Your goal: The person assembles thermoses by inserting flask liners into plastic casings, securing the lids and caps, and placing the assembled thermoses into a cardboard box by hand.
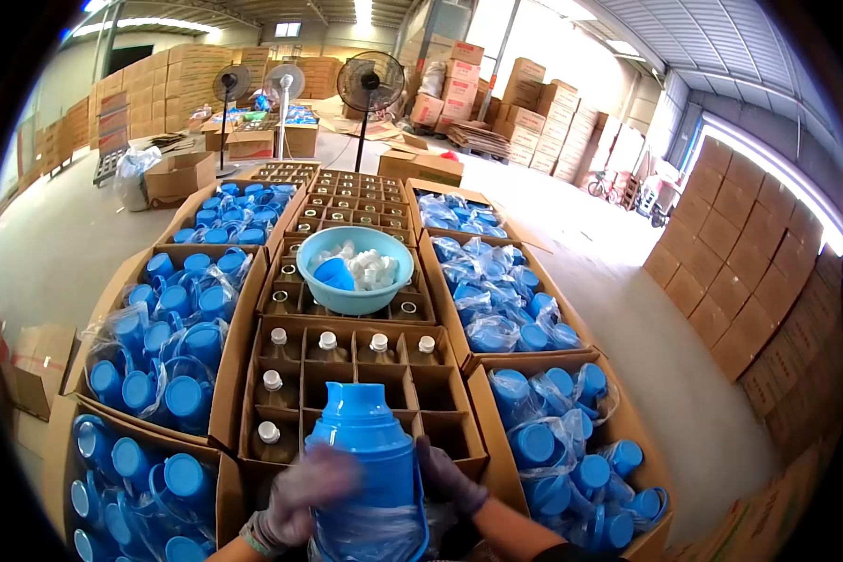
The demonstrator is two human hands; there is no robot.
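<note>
A blue thermos jug [370, 459] stands upright in front of me, its spout on top and clear plastic film around its lower part. My right hand [450, 480], in a grey glove, holds it by the right side, near the handle. At the jug's left side is my left hand [304, 496], also gloved; motion smears its fingers, so their grip is unclear. Just beyond the jug, a divided carton [356, 330] holds several glass bottles with white stoppers, such as the near-left bottle [270, 440]. Several of its compartments show no bottle.
A light-blue basin [351, 302] with white stoppers and a blue cup rests on a farther carton of bottles. Cartons of blue jugs, some wrapped in film, line the left [169, 318] and right [571, 450]. Fans [370, 84] and stacked boxes [740, 262] stand beyond.
</note>
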